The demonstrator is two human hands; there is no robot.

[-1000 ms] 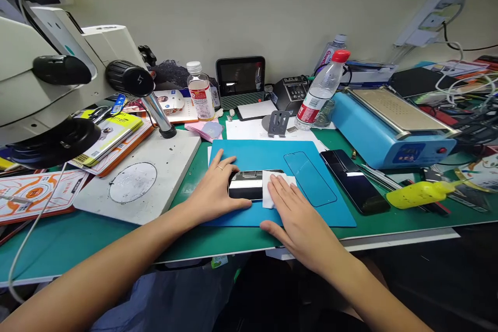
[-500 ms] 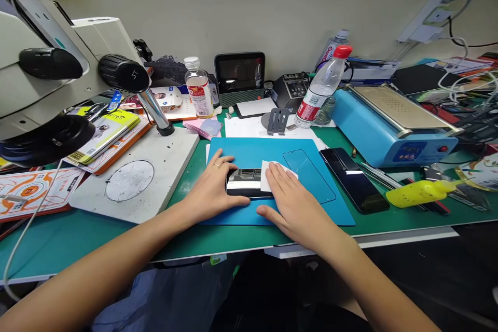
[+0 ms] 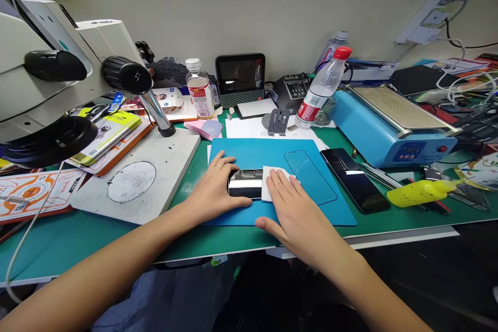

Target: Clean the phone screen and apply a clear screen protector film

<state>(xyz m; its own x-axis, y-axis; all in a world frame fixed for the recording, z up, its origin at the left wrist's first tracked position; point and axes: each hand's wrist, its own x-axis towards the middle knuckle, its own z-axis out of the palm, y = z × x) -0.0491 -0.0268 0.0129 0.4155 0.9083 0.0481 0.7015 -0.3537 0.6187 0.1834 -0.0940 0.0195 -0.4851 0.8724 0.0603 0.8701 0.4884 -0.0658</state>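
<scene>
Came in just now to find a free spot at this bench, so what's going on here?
A person's left hand holds the left end of a dark, glossy device between thumb and fingers on a blue mat. The right hand lies flat on a white wipe over the device's right part. Further right on the mat lies a clear, dark-edged panel, and a dark phone lies at the mat's right edge.

At left, we see a white microscope (image 3: 27, 96) above its pale base (image 3: 171, 166). Along the wall (image 3: 233, 21), we find a white-capped bottle (image 3: 201, 96) beside a small dark screen (image 3: 240, 73), a red-capped bottle (image 3: 319, 91) farther right. We note a yellow squeeze bottle (image 3: 416, 193) lying before a blue machine (image 3: 369, 127).
</scene>
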